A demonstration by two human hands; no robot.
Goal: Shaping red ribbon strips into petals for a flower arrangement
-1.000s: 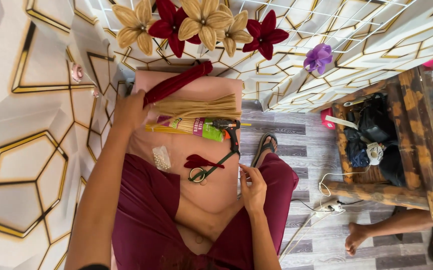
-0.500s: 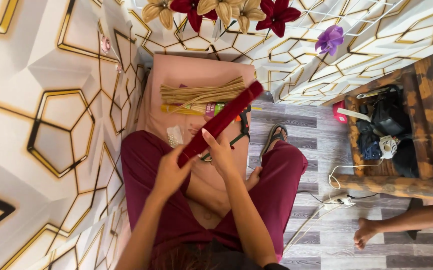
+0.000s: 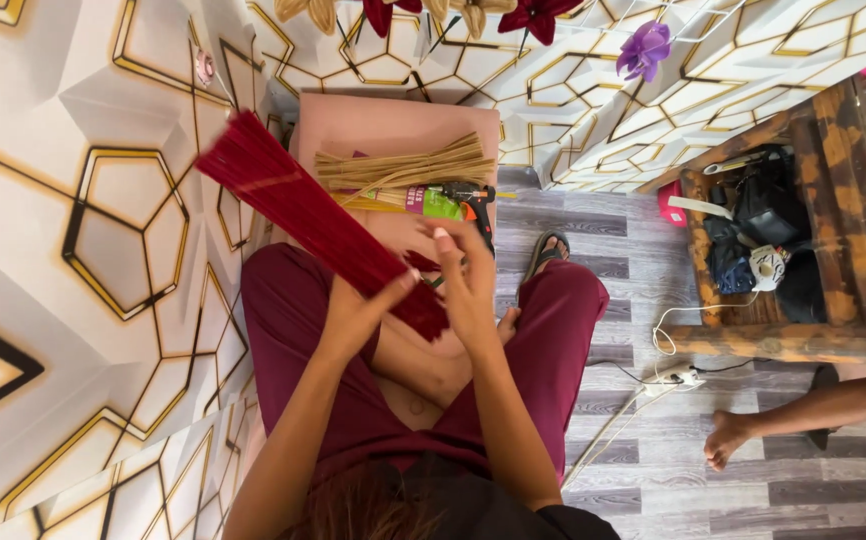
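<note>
A thick bundle of dark red sticks (image 3: 298, 205) slants from upper left down to my lap. My left hand (image 3: 358, 315) grips it near the lower end. My right hand (image 3: 468, 285) presses flat-fingered against the same end of the bundle. I sit cross-legged in maroon trousers (image 3: 563, 340). On the pink board (image 3: 363, 125) ahead of me lie a bundle of tan sticks (image 3: 403, 168), a glue gun (image 3: 473, 200) and a green-labelled tube (image 3: 428, 202).
White panels with gold hexagon lines (image 3: 83, 230) surround the board, with paper flowers (image 3: 645, 48) at the top. A wooden bench (image 3: 843, 230) with dark bags stands at right. Another person's bare foot (image 3: 728, 440) and a white cable (image 3: 653, 380) rest on the grey plank floor.
The red bundle has swung from pointing up-right over the board to pointing up-left over the wall panel. Both hands stay at its lower end, and the view has shifted slightly.
</note>
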